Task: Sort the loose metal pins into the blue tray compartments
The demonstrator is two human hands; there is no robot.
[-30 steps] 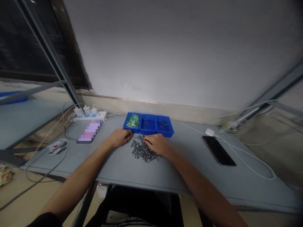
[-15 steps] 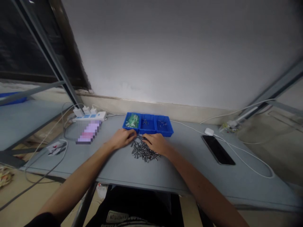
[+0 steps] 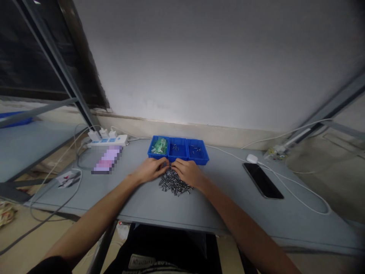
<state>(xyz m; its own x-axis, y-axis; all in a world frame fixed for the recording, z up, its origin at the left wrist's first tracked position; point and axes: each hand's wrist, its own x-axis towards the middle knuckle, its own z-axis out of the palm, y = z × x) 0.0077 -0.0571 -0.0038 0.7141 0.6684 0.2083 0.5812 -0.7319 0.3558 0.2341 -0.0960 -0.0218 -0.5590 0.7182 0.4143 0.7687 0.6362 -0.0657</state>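
Left hand (image 3: 150, 170) and right hand (image 3: 188, 173) curve over a loose pile of metal pins (image 3: 175, 184) mid-worktop (image 3: 137, 205), fingers (image 3: 164, 164) curled at its far end, cannot tell if gripping any; beyond, a blue plastic three-compartment tray (image 3: 178, 150) sits near the back edge.

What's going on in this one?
A person sits at a grey table with the left hand and right hand on the far edge of a loose pile of small metal parts. The fingertips nearly meet just in front of a blue three-compartment tray. Whether they hold any parts is hard to tell. The tray's left compartment holds something green, and the other two hold a few small metal pieces.
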